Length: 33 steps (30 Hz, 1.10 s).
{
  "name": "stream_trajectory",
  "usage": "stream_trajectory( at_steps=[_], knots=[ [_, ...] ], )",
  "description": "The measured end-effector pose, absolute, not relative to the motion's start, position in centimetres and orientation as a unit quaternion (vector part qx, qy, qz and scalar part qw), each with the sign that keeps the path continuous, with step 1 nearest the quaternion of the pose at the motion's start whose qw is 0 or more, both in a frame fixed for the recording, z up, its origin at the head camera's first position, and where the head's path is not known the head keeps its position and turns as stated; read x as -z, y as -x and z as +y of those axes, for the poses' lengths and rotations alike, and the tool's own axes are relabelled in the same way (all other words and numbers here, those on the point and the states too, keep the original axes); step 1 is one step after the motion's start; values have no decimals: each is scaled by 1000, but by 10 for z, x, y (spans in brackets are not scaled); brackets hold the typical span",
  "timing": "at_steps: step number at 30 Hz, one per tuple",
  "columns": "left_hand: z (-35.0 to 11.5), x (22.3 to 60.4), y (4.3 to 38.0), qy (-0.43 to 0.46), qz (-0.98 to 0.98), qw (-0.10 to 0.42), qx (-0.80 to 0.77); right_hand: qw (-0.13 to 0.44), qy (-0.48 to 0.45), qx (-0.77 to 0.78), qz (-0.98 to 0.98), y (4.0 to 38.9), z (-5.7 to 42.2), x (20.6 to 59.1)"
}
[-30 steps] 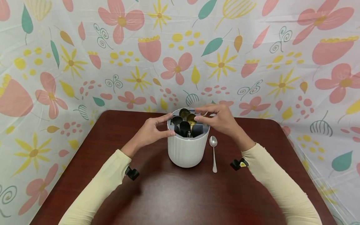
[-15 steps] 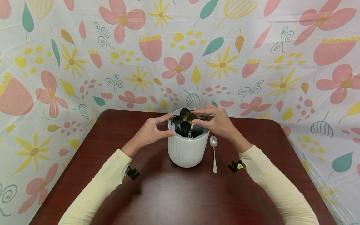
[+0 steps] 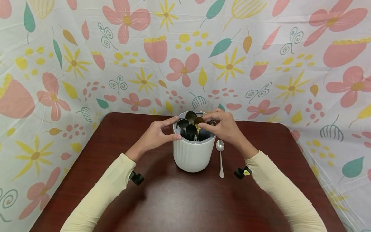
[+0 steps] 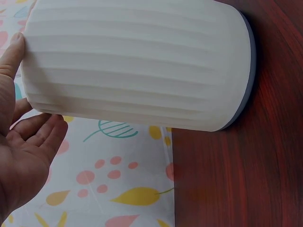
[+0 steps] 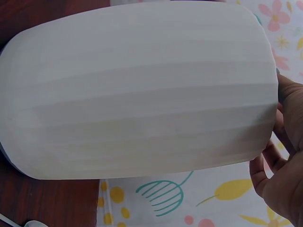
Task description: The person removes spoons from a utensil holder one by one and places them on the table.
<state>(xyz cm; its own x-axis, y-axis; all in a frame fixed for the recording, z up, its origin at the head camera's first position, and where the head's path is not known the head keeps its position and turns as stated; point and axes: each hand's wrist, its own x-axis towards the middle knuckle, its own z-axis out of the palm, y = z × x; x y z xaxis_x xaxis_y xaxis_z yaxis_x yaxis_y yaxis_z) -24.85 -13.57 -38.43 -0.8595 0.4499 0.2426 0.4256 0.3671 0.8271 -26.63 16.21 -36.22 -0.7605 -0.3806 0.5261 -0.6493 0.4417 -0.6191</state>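
Note:
A white ribbed utensil holder (image 3: 192,158) with a grey insert stands upright mid-table, full of several spoons, bowls up. My left hand (image 3: 155,135) rests against its left rim, thumb at the front and index finger stretched toward the back. The left wrist view shows those fingers (image 4: 52,130) loosely extended beside the holder's wall (image 4: 137,66). Over the right rim, my right hand (image 3: 226,125) pinches a gold spoon (image 3: 198,120) between thumb and index finger. Black spoons (image 3: 191,131) crowd beside it. In the right wrist view the holder's wall (image 5: 137,94) hides the spoons.
A silver teaspoon (image 3: 220,146) lies on the dark reddish-brown table (image 3: 179,206), right of the holder, its bowl pointing away. A floral cloth (image 3: 185,64) hangs behind and along both sides of the table.
My right hand has shifted slightly left, its thumb and index finger drawing together at the gold spoon. My left hand stays at the rim, and the holder has kept its place.

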Motion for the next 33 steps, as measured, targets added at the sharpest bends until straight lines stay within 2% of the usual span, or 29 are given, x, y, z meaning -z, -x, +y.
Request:
stream_trajectory(
  at_steps=[23, 33],
  knots=[
    [-137, 386, 248, -264, 831, 13, -490, 203, -295, -460, -813, 259, 158, 367],
    [-137, 384, 248, -263, 831, 16, -489, 202, -274, -482, -807, 256, 155, 361]
  ],
)
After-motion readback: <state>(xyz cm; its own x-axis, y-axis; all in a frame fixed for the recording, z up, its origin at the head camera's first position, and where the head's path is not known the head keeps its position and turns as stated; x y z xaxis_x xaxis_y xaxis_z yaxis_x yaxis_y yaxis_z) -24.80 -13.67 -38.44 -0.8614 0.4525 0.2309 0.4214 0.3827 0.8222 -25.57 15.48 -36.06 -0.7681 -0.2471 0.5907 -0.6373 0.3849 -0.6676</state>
